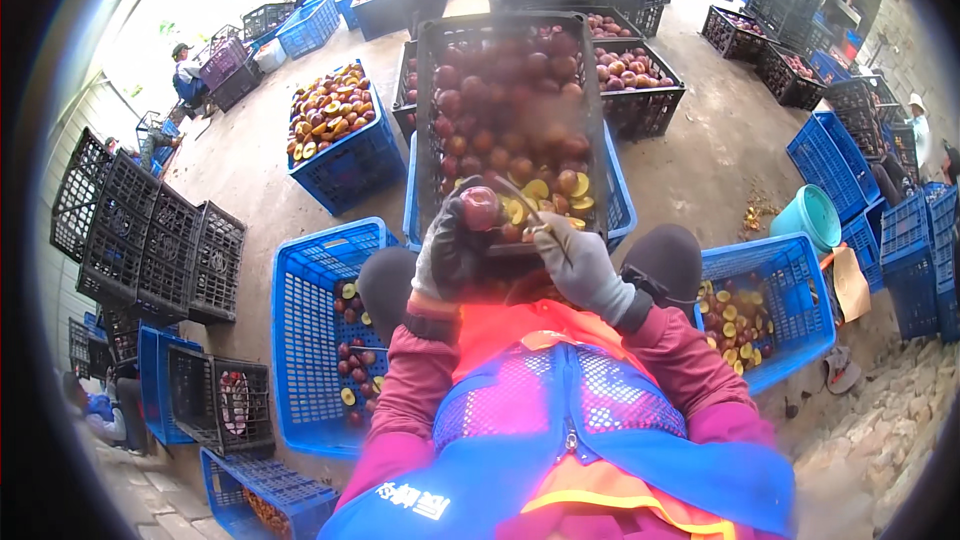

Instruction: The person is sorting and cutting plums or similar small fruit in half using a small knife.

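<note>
My left hand (440, 258), in a dark and grey glove, is closed around a reddish-purple plum (481, 208). In my right hand (585, 268), which wears a grey glove, is a thin knife (518, 195), its narrow blade pointing toward the plum. Whether the blade touches the fruit I cannot tell. Both hands are over the near end of a black crate (427, 100) full of plums. Halved plums with yellow flesh (538, 188) lie at that end. A blurry haze covers part of the crate.
Blue crates with cut plums stand beside my left knee (290, 340) and right knee (800, 340). Another blue crate (350, 175) heaped with halves is ahead left. Black crates (130, 230) line the left side. A teal bucket (815, 215) stands at right. Other people work farther off.
</note>
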Available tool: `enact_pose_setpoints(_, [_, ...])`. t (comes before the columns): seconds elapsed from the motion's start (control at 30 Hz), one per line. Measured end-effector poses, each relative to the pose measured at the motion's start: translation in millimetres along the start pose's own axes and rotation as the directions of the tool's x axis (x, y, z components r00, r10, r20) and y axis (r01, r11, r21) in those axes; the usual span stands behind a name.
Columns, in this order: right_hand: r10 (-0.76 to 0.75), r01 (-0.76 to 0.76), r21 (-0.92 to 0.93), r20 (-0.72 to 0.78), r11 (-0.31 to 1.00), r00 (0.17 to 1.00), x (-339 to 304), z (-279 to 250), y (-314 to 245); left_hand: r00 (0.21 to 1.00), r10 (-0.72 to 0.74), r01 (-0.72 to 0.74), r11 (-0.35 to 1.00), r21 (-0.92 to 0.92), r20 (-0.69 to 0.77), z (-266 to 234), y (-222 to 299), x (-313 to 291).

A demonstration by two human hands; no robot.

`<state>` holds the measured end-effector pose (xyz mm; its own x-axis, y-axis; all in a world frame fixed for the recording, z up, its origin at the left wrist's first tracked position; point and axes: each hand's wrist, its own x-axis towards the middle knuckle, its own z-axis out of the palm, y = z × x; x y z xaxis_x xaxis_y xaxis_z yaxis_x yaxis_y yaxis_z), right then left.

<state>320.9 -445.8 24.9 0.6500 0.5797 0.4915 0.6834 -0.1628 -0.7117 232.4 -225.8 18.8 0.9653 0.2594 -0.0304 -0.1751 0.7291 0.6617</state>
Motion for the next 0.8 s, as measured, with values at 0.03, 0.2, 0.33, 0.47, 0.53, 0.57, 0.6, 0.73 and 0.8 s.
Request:
enact_pose_setpoints(0.03, [0.000,-0.002,0.029,0.050,1.000,0.999,-1.3,0.4,-9.5,0.983,-0.168,0.183,0.950,-0.252,0.080,-4.3,-0.2,-1.4])
enact_pose_setpoints(0.2, [-0.017,0.020,-0.021,0.133,1.000,0.991,-9.1,3.0,-25.1,0.900,-0.251,0.411,0.759,-0.505,0.356,-6.6,-1.9,-10.4])
enact_pose_setpoints(0.33, [-0.018,0.036,-0.145,0.127,0.989,0.992,-14.4,9.6,-23.9,0.947,-0.255,0.321,0.795,-0.514,0.196,8.5,-10.2,-15.6])
enact_pose_setpoints(0.47, [0.006,0.036,-0.280,0.148,0.959,0.989,-14.2,16.5,-29.6,0.965,-0.217,0.244,0.950,-0.193,0.150,-15.0,-22.4,-18.0])
enact_pose_setpoints(0.53, [0.004,0.040,-0.281,0.154,0.959,0.988,-11.5,17.2,-33.1,0.890,-0.297,0.391,0.888,-0.242,0.346,-18.8,-8.1,-16.6])
enact_pose_setpoints(0.57, [-0.027,0.064,-0.273,0.136,0.960,0.990,-16.2,22.8,-32.7,0.891,-0.293,0.387,0.890,-0.241,0.348,-18.1,-8.3,-22.8])
enact_pose_setpoints(0.6, [-0.042,0.075,-0.292,0.115,0.953,0.992,-15.7,23.4,-28.8,0.990,-0.101,0.069,0.955,0.288,0.098,-6.4,-6.8,-26.6])
enact_pose_setpoints(0.73, [-0.139,0.186,-0.468,0.132,0.864,0.981,-23.2,39.9,-8.6,0.951,0.307,-0.220,0.734,0.642,-0.025,31.9,-16.4,-14.8])
enact_pose_setpoints(0.8, [-0.108,0.179,-0.479,0.172,0.859,0.979,-25.6,39.4,-12.0,0.965,0.203,-0.122,0.910,0.396,-0.169,39.5,-17.1,-19.4])
